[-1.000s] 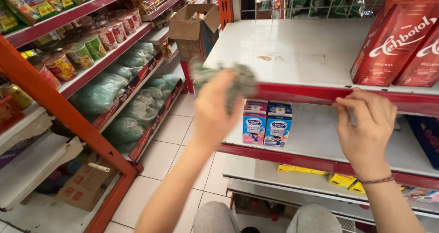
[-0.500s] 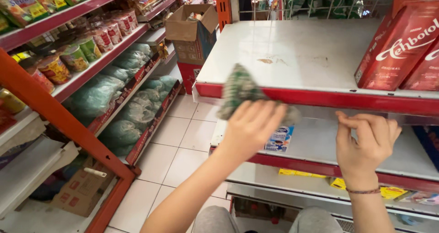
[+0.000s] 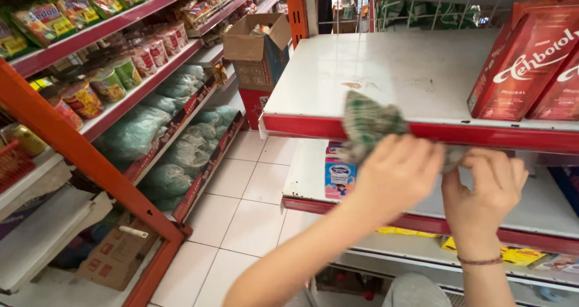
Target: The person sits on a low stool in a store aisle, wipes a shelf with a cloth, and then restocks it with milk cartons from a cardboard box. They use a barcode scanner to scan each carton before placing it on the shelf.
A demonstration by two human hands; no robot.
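Even, bright indoor light falls from above; the white top shelf point(image 3: 410, 72) shines pale with a soft sheen but no hard glare. Shade gathers under it, dimming the lower shelf point(image 3: 313, 174). The left hand point(image 3: 395, 174) and cloth point(image 3: 368, 123) are slightly smeared by motion. Far aisle goods look soft. Straight shelf edges lean outward near the frame's sides, a wide-lens stretch.

Just below the left hand point(image 3: 395, 177) sits a small blue and pink carton point(image 3: 339, 173), while tall red boxes point(image 3: 523, 63) with white script stand up and to the right of the right hand point(image 3: 485, 189). Far left of both hands, colourful snack bags point(image 3: 72, 11) line the shelves, an open brown cardboard box point(image 3: 258, 44) stands above and left, and yellow packets point(image 3: 518, 256) lie below the right hand.
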